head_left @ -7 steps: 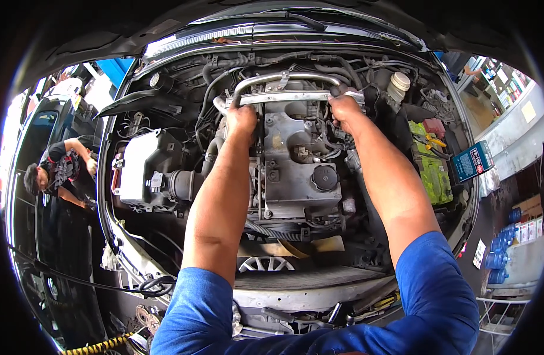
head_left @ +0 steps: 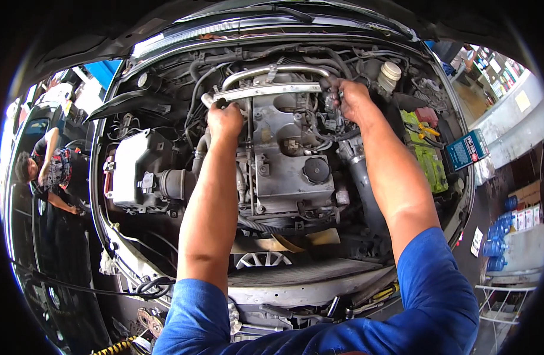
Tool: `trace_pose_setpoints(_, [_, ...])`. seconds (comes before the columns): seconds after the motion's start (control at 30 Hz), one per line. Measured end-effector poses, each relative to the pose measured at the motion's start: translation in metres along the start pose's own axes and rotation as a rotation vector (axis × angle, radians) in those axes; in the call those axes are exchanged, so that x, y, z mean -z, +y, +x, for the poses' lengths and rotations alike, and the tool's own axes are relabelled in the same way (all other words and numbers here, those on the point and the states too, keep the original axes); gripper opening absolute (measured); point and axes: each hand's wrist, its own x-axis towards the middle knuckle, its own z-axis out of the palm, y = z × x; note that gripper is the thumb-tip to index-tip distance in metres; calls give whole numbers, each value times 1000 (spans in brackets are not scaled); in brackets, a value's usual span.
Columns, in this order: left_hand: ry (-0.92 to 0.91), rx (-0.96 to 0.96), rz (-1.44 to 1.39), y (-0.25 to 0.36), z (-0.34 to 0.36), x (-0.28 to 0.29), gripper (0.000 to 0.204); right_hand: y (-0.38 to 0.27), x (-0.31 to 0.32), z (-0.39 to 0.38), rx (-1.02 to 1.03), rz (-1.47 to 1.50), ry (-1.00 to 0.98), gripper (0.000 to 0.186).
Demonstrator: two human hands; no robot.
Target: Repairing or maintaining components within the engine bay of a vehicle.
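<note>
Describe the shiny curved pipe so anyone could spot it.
Find the big grey engine cover mid-picture. At its far end, the curved pipe arches from near the left hand to near the right hand, beyond a flat metal bar. Its bright, rounded bend sets it apart from that straight bar and the dark hoses behind.

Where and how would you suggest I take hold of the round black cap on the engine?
The black cap is probably best gripped around its rim, from above: it is round, stands raised on the engine cover and faces upward.
</note>
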Motion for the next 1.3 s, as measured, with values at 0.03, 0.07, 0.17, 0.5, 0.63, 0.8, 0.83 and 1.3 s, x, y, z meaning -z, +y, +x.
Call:
trace_pose_setpoints(0.03, [30,-146,134,3,-10,19,41,-3,-14,-10,22,-7,-52,22])
trace_pose_setpoints(0.07, [37,-296,253,12,-25,24,42,-8,-17,-13,22,-4,-48,22])
trace_pose_setpoints(0.17, [-56,-558,522,36,-53,16,47,-24,-22,-14,29,83,-22,15])
trace_pose_setpoints(0.5, [-314,-561,898,55,-58,-16,65,-48,-11,-16,36,-84,-89,11])
trace_pose_setpoints(0.63, [-335,-540,949,54,-60,-11,64,-36,11,-38,75,-69,-125,8])
trace_pose_setpoints(0.8, [-273,-600,950,54,-71,-1,56,-10,61,-141,115,-187,-271,11])
trace_pose_setpoints(0.83, [-249,-639,893,55,-74,-1,50,-4,78,-165,87,-199,-312,9])
trace_pose_setpoints(1.3, [-221,-586,489,39,-47,-10,41,49,259,-492,-269,-384,173,20])
